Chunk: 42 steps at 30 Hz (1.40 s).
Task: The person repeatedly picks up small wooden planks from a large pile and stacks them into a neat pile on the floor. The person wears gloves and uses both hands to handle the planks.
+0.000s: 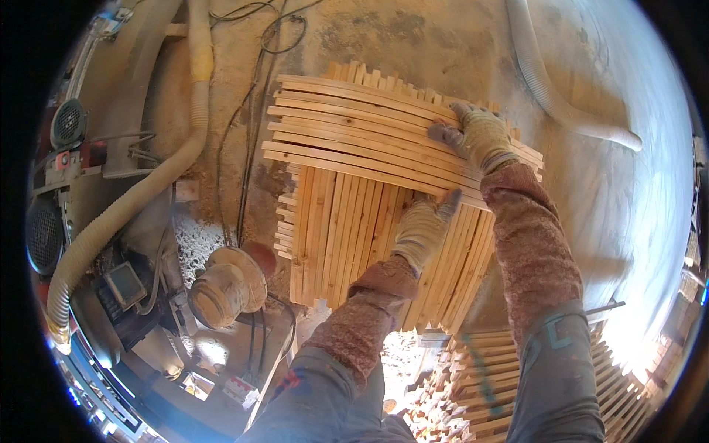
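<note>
A layer of wooden strips (354,122) is laid crosswise on top of a lower layer of strips (332,229), by which the centre of the floor area is occupied. The upper strips are set side by side, with their left ends staggered; a dark gap is seen between some of them. The right hand (484,140), gloved, is placed over the upper strips toward their right end; its thumb and fingers are spread, and no closed grip is seen. The left hand (421,232), also gloved, is held at the near edge of the upper layer, above the lower strips, with its thumb extended at that edge; its fingers are partly hidden, so whether anything is gripped cannot be told. Both forearms are covered by brown fuzzy sleeves (532,244). A ribbed hose (111,229) and a dusty flanged part (225,288) are noted at left, and a second hose (543,88) at upper right. Further strips (495,376) are piled at lower right, partly covered by the right arm
</note>
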Each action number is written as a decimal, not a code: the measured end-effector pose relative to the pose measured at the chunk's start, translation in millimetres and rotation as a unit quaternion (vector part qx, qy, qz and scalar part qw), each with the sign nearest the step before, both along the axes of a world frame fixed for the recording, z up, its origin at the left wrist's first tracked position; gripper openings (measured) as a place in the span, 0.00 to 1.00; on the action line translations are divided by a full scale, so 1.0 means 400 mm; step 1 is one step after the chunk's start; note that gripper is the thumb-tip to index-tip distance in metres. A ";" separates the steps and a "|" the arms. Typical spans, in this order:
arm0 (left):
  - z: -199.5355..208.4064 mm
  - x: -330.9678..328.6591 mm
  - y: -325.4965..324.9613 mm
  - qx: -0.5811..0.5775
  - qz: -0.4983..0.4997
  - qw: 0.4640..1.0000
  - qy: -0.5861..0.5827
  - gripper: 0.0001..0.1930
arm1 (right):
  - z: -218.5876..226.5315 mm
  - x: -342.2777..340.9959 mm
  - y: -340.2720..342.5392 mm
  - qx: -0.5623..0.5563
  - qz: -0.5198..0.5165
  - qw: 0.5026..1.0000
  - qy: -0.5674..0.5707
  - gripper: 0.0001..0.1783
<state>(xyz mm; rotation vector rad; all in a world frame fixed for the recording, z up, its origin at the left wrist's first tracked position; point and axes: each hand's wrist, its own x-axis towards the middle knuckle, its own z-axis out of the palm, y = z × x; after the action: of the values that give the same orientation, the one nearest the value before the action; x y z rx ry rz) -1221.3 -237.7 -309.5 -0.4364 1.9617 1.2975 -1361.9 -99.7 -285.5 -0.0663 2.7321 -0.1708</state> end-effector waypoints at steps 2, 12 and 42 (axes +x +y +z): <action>-0.043 0.020 -0.013 0.047 0.032 0.998 0.002 0.39 | 0.000 0.001 -0.007 0.002 0.021 1.000 -0.012 0.49; -0.139 0.084 -0.011 0.036 -0.034 0.995 0.082 0.30 | 0.064 0.183 0.026 0.011 -0.021 0.989 0.146 0.51; 0.370 1.592 0.807 0.268 -0.485 0.828 0.088 0.14 | 0.834 2.972 0.075 -0.049 -0.784 0.573 0.232 0.26</action>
<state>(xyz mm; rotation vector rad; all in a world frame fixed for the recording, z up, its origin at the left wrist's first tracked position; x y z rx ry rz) -584.4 85.1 -161.4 0.8906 1.4606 1.0993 -173.0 -69.6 48.2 2.5606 2.1848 -0.8250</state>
